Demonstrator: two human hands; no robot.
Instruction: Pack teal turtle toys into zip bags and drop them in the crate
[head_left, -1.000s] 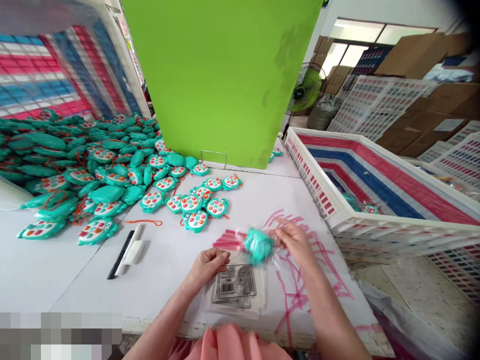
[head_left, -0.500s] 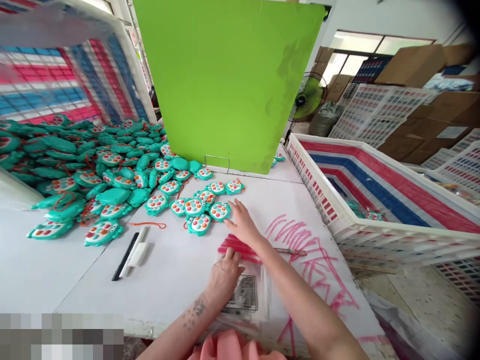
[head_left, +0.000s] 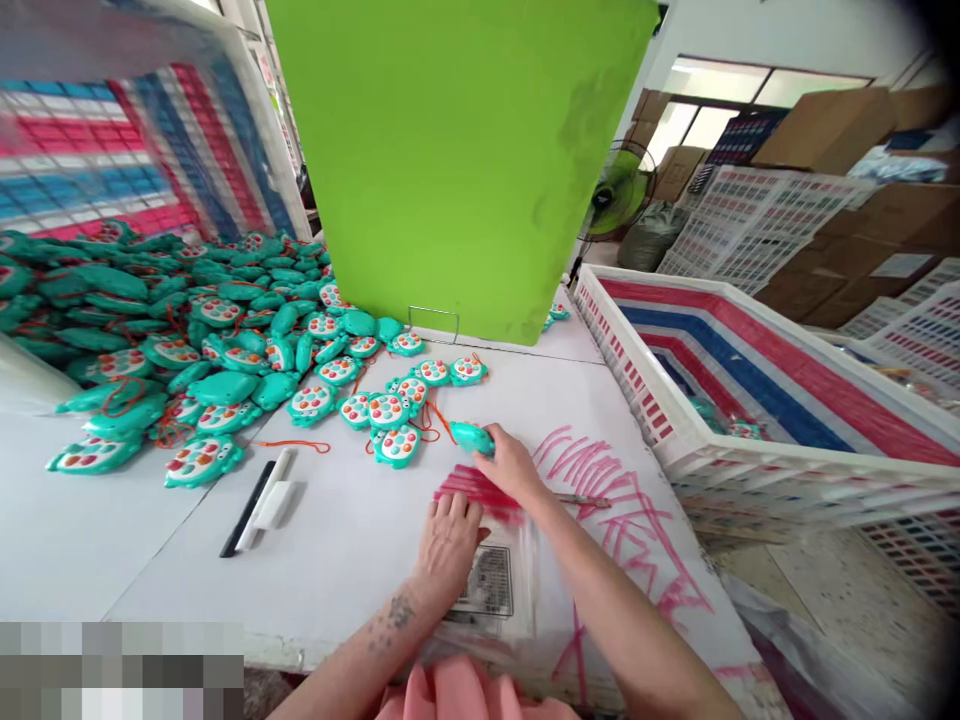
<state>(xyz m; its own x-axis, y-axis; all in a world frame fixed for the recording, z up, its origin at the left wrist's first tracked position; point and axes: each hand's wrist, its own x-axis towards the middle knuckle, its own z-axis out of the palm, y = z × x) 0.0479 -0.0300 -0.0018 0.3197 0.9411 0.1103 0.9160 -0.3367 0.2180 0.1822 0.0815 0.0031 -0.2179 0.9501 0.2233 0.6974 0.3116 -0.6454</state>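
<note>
My right hand is closed on a teal toy with an orange cord, lifted just off the white table beside the near group of toys. My left hand lies flat, fingers spread, on a stack of clear plastic bags with a printed label and red strip. A large heap of teal toys with coloured buttons covers the table's left side.
A green board stands upright at the back of the table. A white crate with a striped liner sits to the right, holding a few bagged toys. A black and white tool lies left of my hands. Boxes, crates and a fan stand behind.
A second ago my right hand held a bagged toy. It then reached to the loose toys and now has one picked up. My left hand moved onto the bag stack.
</note>
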